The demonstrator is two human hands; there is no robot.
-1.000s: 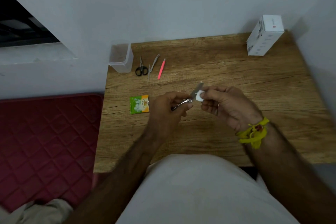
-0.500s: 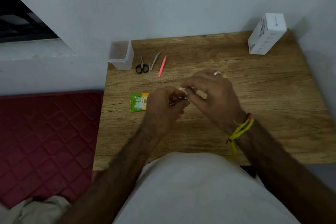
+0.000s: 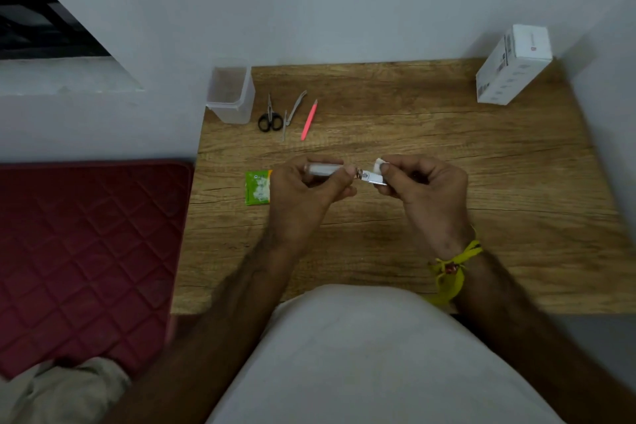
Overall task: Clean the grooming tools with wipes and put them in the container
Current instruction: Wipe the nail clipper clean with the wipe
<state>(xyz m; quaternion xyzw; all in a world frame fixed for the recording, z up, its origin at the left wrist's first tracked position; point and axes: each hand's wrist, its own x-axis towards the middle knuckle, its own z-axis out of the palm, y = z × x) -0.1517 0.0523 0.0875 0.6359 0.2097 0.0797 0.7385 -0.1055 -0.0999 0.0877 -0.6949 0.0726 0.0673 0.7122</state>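
Note:
My left hand [image 3: 306, 193] grips a metal nail clipper [image 3: 370, 177] by its handle, held level above the wooden table [image 3: 481, 182]. My right hand [image 3: 426, 189] pinches a small white wipe [image 3: 379, 163] against the clipper's free end. At the table's back left stands a clear plastic container [image 3: 231, 95], open at the top. Beside it lie black-handled scissors [image 3: 270, 117], a steel cuticle tool [image 3: 292, 112] and pink tweezers [image 3: 309, 120].
A green wipe sachet [image 3: 257, 188] lies on the table just left of my left hand. A white carton [image 3: 512, 65] stands at the back right corner. A red quilted mat [image 3: 86, 251] covers the floor left of the table. Walls close the back and right.
My right hand slid to the right along the clipper, out to its free end. The clipper has turned to lie level between both hands.

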